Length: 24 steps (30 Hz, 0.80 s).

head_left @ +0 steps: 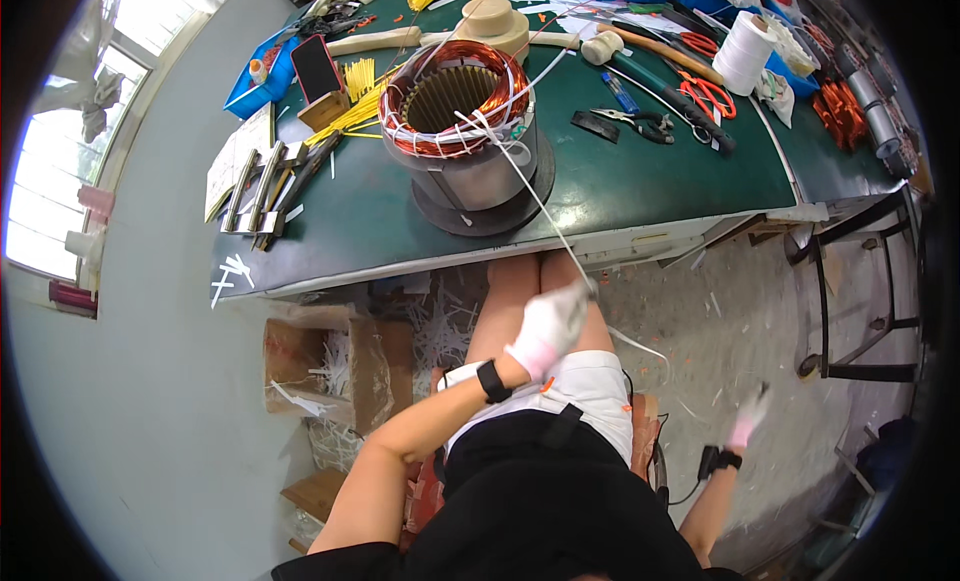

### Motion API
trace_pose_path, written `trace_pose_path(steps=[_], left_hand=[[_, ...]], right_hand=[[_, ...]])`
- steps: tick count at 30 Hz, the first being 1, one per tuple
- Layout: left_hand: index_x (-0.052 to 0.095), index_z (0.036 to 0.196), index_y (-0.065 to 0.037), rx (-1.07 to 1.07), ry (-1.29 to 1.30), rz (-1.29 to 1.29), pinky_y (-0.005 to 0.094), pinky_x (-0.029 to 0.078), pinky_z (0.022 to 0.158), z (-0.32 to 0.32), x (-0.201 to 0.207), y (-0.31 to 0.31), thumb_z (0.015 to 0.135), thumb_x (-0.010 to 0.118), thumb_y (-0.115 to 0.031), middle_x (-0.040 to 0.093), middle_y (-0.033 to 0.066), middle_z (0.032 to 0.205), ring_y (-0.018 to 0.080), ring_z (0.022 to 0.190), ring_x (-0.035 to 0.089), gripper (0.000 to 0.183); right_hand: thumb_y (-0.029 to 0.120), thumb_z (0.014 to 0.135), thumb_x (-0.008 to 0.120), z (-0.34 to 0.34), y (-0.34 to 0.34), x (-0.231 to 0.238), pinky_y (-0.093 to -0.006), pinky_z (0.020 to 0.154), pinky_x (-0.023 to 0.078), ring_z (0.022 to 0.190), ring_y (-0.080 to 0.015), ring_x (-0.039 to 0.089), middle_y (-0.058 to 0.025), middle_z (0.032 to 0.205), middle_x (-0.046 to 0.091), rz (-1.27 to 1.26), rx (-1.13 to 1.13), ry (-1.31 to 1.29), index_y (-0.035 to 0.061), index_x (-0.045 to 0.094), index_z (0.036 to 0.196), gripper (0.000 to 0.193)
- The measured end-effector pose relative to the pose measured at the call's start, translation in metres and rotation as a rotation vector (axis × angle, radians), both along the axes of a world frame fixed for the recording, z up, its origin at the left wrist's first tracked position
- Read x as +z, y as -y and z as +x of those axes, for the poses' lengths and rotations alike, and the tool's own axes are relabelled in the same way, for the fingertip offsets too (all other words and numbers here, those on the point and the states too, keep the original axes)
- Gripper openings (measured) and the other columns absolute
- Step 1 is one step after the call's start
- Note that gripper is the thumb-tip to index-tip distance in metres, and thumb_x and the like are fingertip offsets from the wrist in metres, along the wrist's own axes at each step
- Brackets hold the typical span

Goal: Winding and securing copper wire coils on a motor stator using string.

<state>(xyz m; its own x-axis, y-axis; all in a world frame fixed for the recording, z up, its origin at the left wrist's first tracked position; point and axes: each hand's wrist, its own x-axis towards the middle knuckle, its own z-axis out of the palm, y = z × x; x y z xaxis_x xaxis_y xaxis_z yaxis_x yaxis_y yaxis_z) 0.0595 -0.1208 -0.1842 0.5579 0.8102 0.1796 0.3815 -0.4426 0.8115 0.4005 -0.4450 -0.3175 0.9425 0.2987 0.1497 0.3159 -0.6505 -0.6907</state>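
So the stator (462,131) with the copper windings sits on a round dark base near the front edge of the green surface (640,181), pretty much dead centre. A white lacing cord (530,196) runs from the top of the windings, goes taut over the front edge of the surface and drops straight down to the left hand (548,326). That hand is gloved in white, closed around the cord and pulled back over the lap, well below the surface edge and well apart from the stator itself. A loose bit of cord loops off below the fist toward the right.

The right hand (748,419) is way out to the side, down low over the floor, also gloved. It's blurry, so I can't tell if it's pinching anything or spread.

Room-wise: the stretch of surface right in front of the stator is bare, and so is the patch to its right before you hit the pliers (640,124) and the orange-handled scissors (705,93). Left of the stator there's a row of metal tools (265,191) and a bunch of yellow sleeves (355,96), near but not touching it. A white spool of cord (745,51) stands at the back right. Under the surface there are cardboard boxes (330,366) on the left, and a metal stool frame (860,301) on the right.
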Motion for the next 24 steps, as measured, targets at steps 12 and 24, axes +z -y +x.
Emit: trace_pose_path(steps=[12, 24], left_hand=[[0.072, 0.092, -0.014, -0.453, -0.573, 0.065, 0.0367, 0.051, 0.077, 0.026, -0.045, 0.091, 0.088, 0.050, -0.018, 0.069, 0.0089, 0.096, 0.0249, 0.091, 0.066, 0.023], [0.064, 0.105, -0.003, -0.290, 0.049, -0.203, 0.0307, 0.051, 0.064, -0.093, 0.159, -0.032, 0.075, 0.051, -0.001, 0.063, 0.0117, 0.085, 0.0181, 0.066, 0.061, 0.033]], right_hand=[[0.022, 0.094, 0.054, -0.207, -0.323, 0.242, -0.0181, 0.037, 0.025, 0.043, -0.0033, 0.034, 0.0055, 0.062, 0.039, 0.438, 1.162, -1.617, 0.0078, 0.045, 0.113, 0.025], [0.016, 0.095, 0.047, -0.090, -0.260, 0.172, -0.0223, 0.058, 0.039, 0.060, -0.0084, 0.039, -0.0023, 0.084, 0.057, 0.004, 0.740, -0.039, 0.0087, 0.055, 0.103, 0.013]])
